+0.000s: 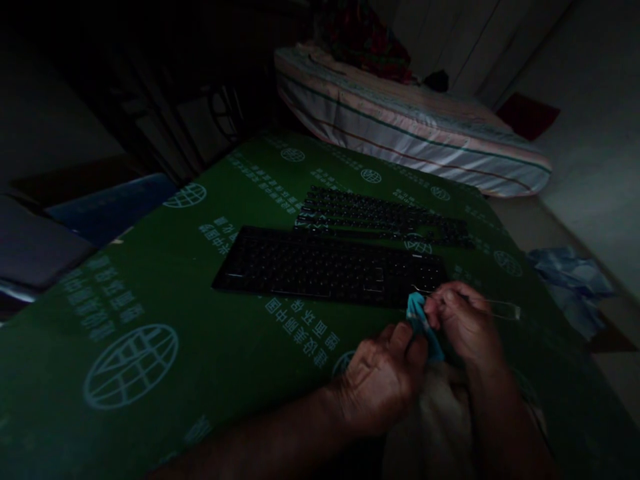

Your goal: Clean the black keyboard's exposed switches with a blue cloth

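My left hand [383, 377] is closed around a small blue cloth [433, 343], a corner of which sticks up past the fingers. Close beside it, my right hand [467, 323] pinches a thin wire keycap puller [505, 309]; its looped end juts out to the right. The right fingertips are near the cloth, and I cannot tell whether they touch it. Just beyond both hands lies a black keyboard [305, 267] with small raised studs where keycaps sit. Behind it, loose black keycaps [370, 210] are laid out in rows.
A green printed sheet [165, 280] covers the table. A bed with a striped cover [400, 127] stands beyond the far edge. Pale cloth [435, 427] shows below my hands. Crumpled bluish plastic [570, 280] lies on the floor at right. The room is dark.
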### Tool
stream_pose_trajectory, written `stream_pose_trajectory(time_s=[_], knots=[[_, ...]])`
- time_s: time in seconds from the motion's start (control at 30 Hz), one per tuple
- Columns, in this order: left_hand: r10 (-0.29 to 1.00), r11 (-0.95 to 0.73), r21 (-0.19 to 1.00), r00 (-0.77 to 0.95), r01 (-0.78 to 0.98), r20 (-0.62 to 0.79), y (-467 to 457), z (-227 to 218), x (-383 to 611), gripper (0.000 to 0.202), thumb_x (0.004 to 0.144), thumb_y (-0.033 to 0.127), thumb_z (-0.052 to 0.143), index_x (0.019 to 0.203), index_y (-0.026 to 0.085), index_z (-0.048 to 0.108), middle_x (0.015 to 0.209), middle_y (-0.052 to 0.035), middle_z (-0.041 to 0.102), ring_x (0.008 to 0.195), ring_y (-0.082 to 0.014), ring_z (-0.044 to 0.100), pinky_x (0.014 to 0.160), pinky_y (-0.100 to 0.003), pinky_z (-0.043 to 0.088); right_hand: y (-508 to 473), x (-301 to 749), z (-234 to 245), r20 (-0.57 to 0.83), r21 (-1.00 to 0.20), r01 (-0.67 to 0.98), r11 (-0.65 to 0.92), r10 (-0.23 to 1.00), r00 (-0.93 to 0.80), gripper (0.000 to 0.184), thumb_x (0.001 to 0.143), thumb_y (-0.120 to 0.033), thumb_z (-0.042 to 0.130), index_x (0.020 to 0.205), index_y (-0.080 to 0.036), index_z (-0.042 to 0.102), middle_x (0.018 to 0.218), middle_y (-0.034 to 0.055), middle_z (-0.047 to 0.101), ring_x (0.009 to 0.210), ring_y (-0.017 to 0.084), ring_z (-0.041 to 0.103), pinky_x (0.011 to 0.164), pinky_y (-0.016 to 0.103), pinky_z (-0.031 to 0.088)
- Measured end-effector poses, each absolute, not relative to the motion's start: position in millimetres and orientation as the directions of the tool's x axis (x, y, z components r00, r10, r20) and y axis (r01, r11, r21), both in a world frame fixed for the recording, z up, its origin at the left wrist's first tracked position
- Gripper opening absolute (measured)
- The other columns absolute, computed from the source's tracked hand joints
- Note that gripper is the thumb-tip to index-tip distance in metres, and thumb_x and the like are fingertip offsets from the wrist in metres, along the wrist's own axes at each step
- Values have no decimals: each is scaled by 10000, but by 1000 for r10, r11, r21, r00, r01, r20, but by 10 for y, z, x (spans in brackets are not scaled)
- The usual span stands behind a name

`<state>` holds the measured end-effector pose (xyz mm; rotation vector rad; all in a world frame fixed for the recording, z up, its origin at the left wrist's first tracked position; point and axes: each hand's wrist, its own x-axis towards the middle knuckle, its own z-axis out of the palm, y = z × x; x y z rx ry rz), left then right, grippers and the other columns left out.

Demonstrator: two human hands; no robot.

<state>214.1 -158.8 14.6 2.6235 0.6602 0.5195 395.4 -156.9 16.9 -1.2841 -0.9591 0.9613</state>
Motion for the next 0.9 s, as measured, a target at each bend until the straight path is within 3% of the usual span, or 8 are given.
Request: stream_pose_trajectory(time_s=[0.2,0.4,0.5,0.63,0.7,0.8,0.9], knots=[[433,-875,384,835,297,341,-1621,193,2110,242,917,169,388,1140,113,464,1134,-120,519,918,-215,561,755,-344,539,-1594,3993,185,36,-993,-100,69,953,301,264,710,-463,674,718,-220,570,499,-17,597,347,120,486,343,236,373],[437,-876,387,815,289,381,-1653,197,2123,172,920,204,403,1042,140,506,1088,-102,543,908,-200,576,725,-326,549,-1609,4010,167,66,-966,-223,128,961,267,262,678,-437,732,696,-219,588,491,-29,621,296,108,484,297,198,343],[491,-842,457,762,288,423,-1661,190,2132,133,928,245,427,977,158,515,983,-66,585,859,-195,599,709,-324,550,-1624,4009,159,66,-960,-251,124,972,227,238,689,-420,729,694,-225,592,493,-32,623,291,109,477,297,207,355],[626,-682,666,713,302,317,-1631,203,2115,141,944,253,396,1013,169,486,935,-41,634,822,-175,631,720,-303,546,-1636,4003,149,80,-962,-238,131,974,212,217,706,-419,715,710,-232,604,498,-32,621,300,107,474,284,201,343],[668,-599,747,694,288,268,-1616,205,2103,296,913,249,446,1193,164,402,974,-43,651,796,-171,646,731,-301,548,-1635,3996,152,91,-960,-241,141,974,209,210,708,-412,713,711,-230,609,501,-31,621,307,104,481,288,197,352],[719,-532,775,665,342,200,-1615,189,2098,679,860,274,538,1404,144,152,1010,-64,664,735,-189,660,734,-342,559,-1632,3984,158,86,-959,-250,133,978,190,194,716,-395,710,716,-226,617,511,-26,629,322,105,496,300,195,369],[738,-525,759,650,387,179,-1625,164,2105,738,862,302,547,1442,143,118,1108,-105,646,835,-232,668,796,-398,555,-1630,3973,162,66,-963,-247,111,981,184,197,717,-394,710,717,-219,622,514,-19,634,338,113,507,309,202,386]])
